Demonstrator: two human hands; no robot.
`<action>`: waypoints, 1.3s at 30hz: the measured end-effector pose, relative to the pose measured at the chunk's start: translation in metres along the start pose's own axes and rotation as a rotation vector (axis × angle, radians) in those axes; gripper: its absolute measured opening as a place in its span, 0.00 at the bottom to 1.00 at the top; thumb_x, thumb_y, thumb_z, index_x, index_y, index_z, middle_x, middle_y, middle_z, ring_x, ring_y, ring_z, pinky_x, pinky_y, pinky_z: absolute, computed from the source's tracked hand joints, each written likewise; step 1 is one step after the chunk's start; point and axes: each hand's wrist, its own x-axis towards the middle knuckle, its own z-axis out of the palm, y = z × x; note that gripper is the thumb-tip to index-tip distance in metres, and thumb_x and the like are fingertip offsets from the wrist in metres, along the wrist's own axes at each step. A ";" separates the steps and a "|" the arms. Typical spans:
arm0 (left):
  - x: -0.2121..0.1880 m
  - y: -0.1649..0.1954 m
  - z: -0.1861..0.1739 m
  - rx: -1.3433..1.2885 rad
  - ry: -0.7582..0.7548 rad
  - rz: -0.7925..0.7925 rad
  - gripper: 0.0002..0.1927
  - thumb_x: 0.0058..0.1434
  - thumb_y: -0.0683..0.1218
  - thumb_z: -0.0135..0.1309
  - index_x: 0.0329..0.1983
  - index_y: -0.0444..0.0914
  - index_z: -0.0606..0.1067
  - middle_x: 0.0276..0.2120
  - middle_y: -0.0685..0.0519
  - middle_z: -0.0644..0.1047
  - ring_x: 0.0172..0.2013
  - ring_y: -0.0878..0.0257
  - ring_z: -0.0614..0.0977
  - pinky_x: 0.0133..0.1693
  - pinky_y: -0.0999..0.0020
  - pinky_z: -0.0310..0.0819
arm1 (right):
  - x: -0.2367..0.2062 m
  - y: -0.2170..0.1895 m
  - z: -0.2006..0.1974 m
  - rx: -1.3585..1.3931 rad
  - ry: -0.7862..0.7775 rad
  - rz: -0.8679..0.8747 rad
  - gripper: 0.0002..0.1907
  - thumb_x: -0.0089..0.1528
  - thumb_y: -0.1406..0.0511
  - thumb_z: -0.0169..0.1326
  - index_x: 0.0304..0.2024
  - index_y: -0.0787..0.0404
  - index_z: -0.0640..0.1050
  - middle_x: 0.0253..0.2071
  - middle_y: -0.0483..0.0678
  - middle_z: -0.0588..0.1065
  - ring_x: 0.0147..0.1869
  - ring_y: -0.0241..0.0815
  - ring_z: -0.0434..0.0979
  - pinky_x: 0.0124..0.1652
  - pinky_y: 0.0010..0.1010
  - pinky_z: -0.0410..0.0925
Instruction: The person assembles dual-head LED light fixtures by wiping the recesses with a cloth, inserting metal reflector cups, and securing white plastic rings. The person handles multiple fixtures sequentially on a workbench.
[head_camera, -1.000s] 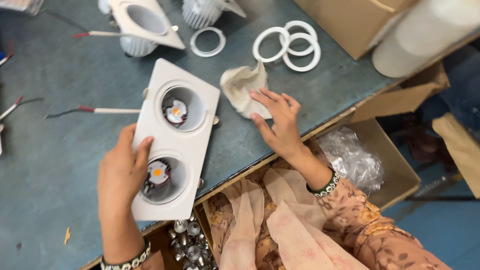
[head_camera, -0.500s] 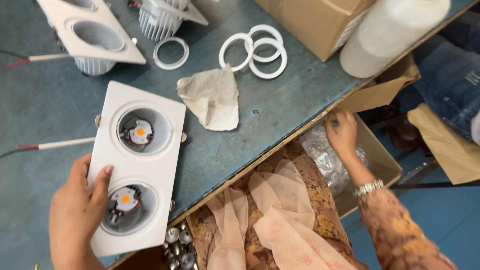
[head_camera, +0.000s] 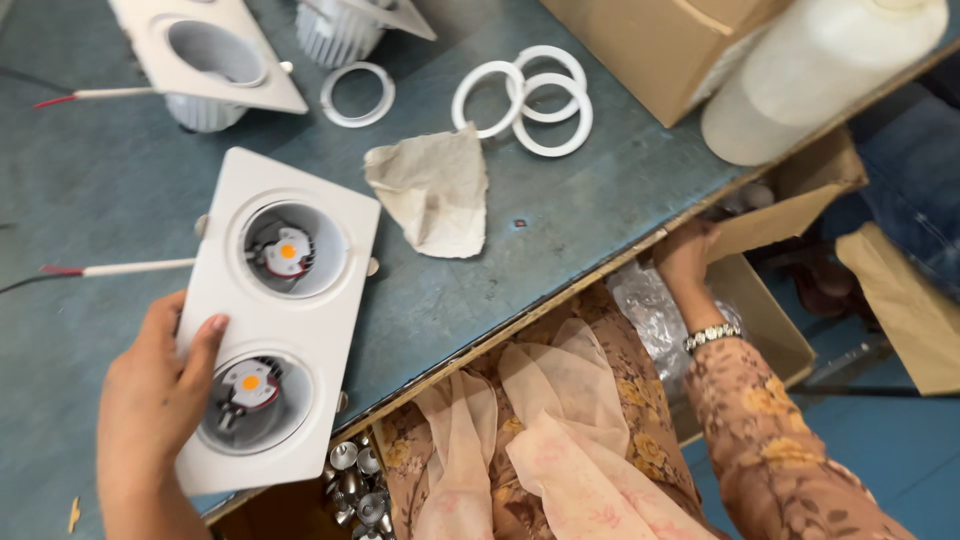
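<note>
1. The left hand (head_camera: 150, 400) rests on the left edge of a white rectangular twin downlight frame (head_camera: 275, 320), thumb on its top face and the other fingers curled around its edge; it is a steadying hold on the frame as it lies flat on the grey-blue table (head_camera: 600, 200).
2. The frame has two round openings. The nearer one sits just beside the thumb and shows a small lamp chip with an orange centre; the farther one, beyond the hand, shows the same.
3. A thin white wire with a red tip (head_camera: 110, 268) runs out from the frame's far left side, just beyond the fingers.
4. The right hand (head_camera: 685, 255) reaches below the table edge into an open cardboard box (head_camera: 770, 330), against crinkled clear plastic (head_camera: 650, 310). Its fingers are tucked under the table edge, so I cannot tell whether it is closed on anything.
5. A crumpled beige cloth (head_camera: 430, 190) lies on the table between the two hands, just beside the frame's far corner.
6. Beyond the cloth lie three overlapping white rings (head_camera: 525, 100) and a single ring (head_camera: 357, 95).
7. Below the frame, near the left wrist, small silver metal parts (head_camera: 355, 485) sit in a bin.
</note>
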 end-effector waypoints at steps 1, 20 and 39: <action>0.000 -0.001 0.002 0.013 0.003 0.005 0.23 0.71 0.58 0.53 0.65 0.44 0.74 0.25 0.39 0.79 0.32 0.41 0.82 0.36 0.50 0.72 | -0.012 0.007 0.003 -0.025 0.077 -0.123 0.22 0.51 0.68 0.62 0.48 0.67 0.81 0.55 0.58 0.76 0.60 0.58 0.71 0.65 0.52 0.51; 0.000 -0.004 0.004 -0.016 0.003 0.012 0.23 0.71 0.58 0.54 0.64 0.45 0.74 0.29 0.38 0.79 0.33 0.39 0.82 0.36 0.48 0.73 | 0.053 -0.021 -0.029 -0.088 -0.308 -0.148 0.20 0.64 0.59 0.56 0.56 0.62 0.77 0.55 0.59 0.75 0.57 0.59 0.76 0.56 0.46 0.70; 0.015 -0.013 0.010 -0.346 0.162 0.339 0.20 0.68 0.53 0.51 0.60 0.43 0.67 0.42 0.42 0.82 0.41 0.41 0.83 0.39 0.47 0.74 | -0.104 -0.033 -0.071 0.654 0.189 -0.040 0.36 0.60 0.57 0.65 0.65 0.63 0.68 0.59 0.52 0.62 0.61 0.45 0.66 0.60 0.38 0.65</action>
